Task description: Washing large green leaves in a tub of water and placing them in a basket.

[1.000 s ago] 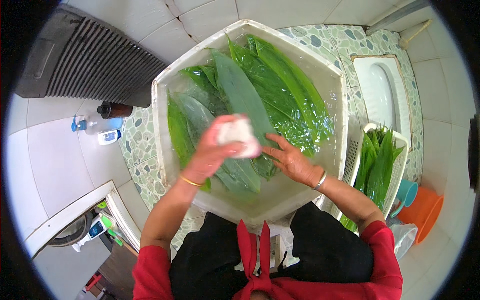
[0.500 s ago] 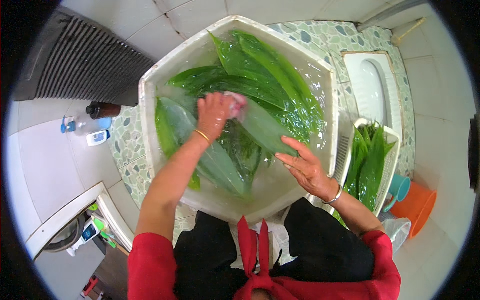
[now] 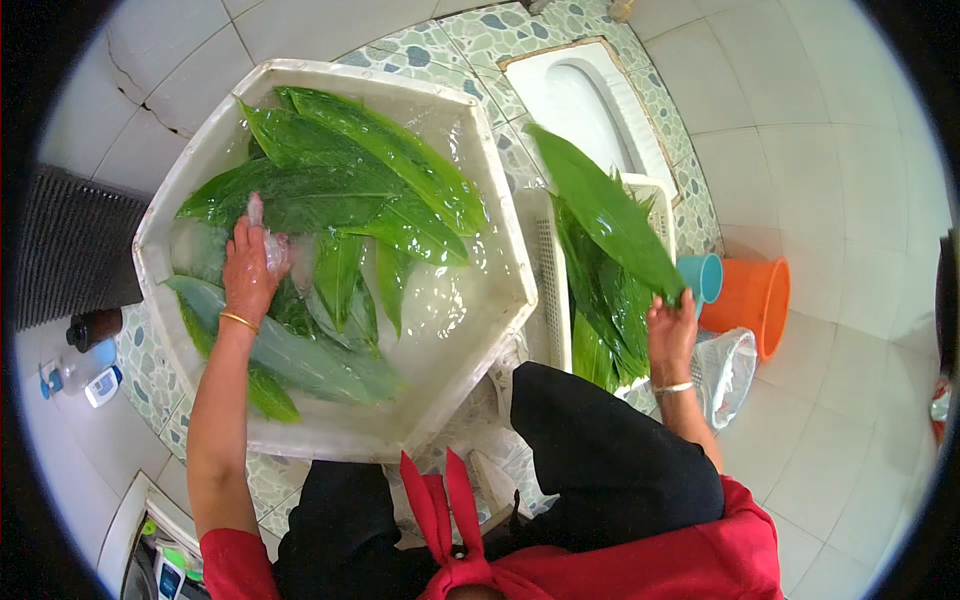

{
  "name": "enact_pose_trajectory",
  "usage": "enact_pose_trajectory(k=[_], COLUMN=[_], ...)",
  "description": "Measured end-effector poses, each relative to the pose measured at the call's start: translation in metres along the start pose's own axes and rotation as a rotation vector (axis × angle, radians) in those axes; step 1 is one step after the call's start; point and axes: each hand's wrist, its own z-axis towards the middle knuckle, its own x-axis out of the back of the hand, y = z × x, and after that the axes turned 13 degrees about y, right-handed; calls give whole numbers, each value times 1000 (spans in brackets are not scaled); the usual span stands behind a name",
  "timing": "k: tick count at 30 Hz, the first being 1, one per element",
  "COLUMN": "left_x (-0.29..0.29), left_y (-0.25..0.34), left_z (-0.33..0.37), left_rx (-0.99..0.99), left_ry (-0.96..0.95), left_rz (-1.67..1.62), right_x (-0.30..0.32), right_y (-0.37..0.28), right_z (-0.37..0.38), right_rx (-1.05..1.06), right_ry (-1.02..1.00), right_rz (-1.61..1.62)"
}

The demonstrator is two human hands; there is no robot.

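Note:
My left hand (image 3: pixel 248 278) is closed round a wet pinkish cloth (image 3: pixel 274 250) in the large white basin (image 3: pixel 513 255). Broad green leaves (image 3: pixel 370 190) lie in the basin's water, and one paler leaf (image 3: pixel 290 345) shows its underside beside my left wrist. Off to the right, my right hand (image 3: pixel 672 338) pinches one end of a long green leaf (image 3: pixel 600 205). That leaf slants away above the white perforated basket (image 3: pixel 556 290). More leaves (image 3: pixel 612 325) are piled in the basket, partly hidden by the held one.
Beyond the basket, a white squat toilet (image 3: pixel 578 110) is set in the tiled floor. A teal container (image 3: pixel 706 277), an orange bucket (image 3: pixel 755 300) and a bag-lined bin (image 3: pixel 728 370) stand to the right. Bottles (image 3: pixel 102 385) and a dark ridged panel (image 3: pixel 75 245) are at left.
My right hand has carried a leaf from the basin rightward to above the basket. My left hand stays in the basin with the cloth. The view has shifted to the right.

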Motion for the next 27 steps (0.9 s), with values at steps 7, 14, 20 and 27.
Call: enact_pose_trajectory(k=[7,14,20,27], left_x=[9,69,117,145], left_y=[-6,-13,-31,-25], left_z=[0,-1,-43,-107], left_rx=[111,943,1103,1108], left_ry=[-7,21,130,-30], left_rz=[-202,-1293,-1583,-1415], right_x=[115,184,127,-88], right_y=[64,49,49,87], right_z=[8,38,33,-67], right_rx=[-89,252,537,-183], right_ry=[532,229,-37,-833], right_rz=[-298,-982,-753,-802])
